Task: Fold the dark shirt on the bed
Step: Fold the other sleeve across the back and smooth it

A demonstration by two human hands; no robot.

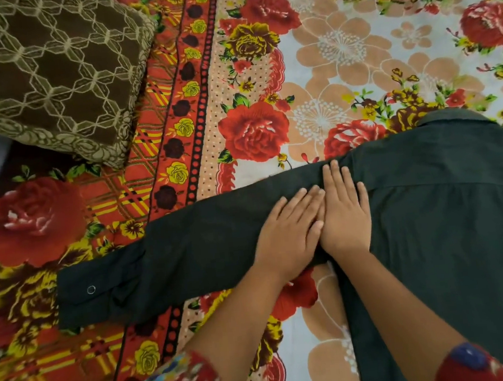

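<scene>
Both hands lay flat and touching, left hand (291, 232) beside right hand (343, 212), where the sleeve (173, 253) met the shirt (446, 217). From there, twelve through one o'clock was wide open: bare floral bedsheet (339, 59), easy passage. At ten to eleven o'clock the brown patterned pillow (42, 72) filled the far corner, well apart from the sleeve. The sleeve ran out toward eight o'clock, cuff (91, 294) at its end, a low flat barrier with open sheet along both long edges. At three o'clock, shirt fabric covered the bed right to the frame edge. At six, only a narrow strip of sheet showed between the forearms (408, 298).
</scene>
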